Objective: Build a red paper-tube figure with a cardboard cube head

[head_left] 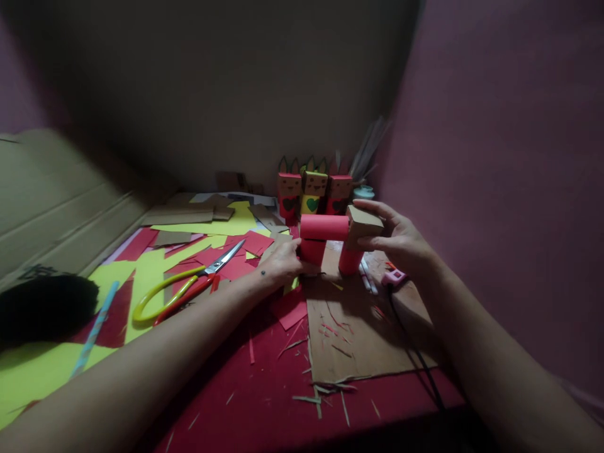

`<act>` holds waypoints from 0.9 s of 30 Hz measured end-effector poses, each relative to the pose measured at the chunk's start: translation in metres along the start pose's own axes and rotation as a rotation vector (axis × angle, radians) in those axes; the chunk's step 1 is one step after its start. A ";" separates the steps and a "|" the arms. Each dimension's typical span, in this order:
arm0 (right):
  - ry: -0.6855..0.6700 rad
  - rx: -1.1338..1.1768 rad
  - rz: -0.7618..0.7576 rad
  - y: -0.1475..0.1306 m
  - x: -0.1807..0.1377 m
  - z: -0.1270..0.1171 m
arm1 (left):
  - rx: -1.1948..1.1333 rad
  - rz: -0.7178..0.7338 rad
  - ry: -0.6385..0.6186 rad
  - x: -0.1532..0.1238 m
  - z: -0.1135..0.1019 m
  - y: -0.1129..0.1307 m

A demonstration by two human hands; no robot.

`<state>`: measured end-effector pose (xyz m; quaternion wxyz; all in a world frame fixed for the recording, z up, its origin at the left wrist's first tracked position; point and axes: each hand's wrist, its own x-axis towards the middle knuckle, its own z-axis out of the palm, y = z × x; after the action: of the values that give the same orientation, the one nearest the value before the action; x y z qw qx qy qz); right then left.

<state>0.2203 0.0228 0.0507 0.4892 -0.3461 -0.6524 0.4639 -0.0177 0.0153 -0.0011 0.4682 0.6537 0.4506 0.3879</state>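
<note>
My right hand grips a small cardboard box, thumb and fingers on opposite sides. Directly below the box stands a red paper tube; whether they are joined I cannot tell. Another upright red tube stands to the left, with my left hand closed around its lower part. Across its top lies a horizontal red paper roll, its right end against the box. Some of my left fingertips are hidden behind the tube.
Yellow-handled scissors lie open on paper scraps at left. Three box-headed paper figures stand at the back. A cardboard sheet with shavings, a pink tool with black cord and a striped straw are around. A pink wall bounds the right.
</note>
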 end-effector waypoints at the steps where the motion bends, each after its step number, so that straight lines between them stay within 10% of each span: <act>1: -0.004 -0.011 0.005 0.000 0.000 0.001 | -0.007 0.003 -0.003 0.000 0.000 -0.001; 27: -0.106 -0.321 -0.053 -0.014 0.005 -0.003 | -0.060 0.099 0.027 -0.002 0.005 0.010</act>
<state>0.2222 0.0232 0.0662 0.4044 -0.3775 -0.7520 0.3583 -0.0111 0.0104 0.0065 0.4617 0.6555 0.4123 0.4326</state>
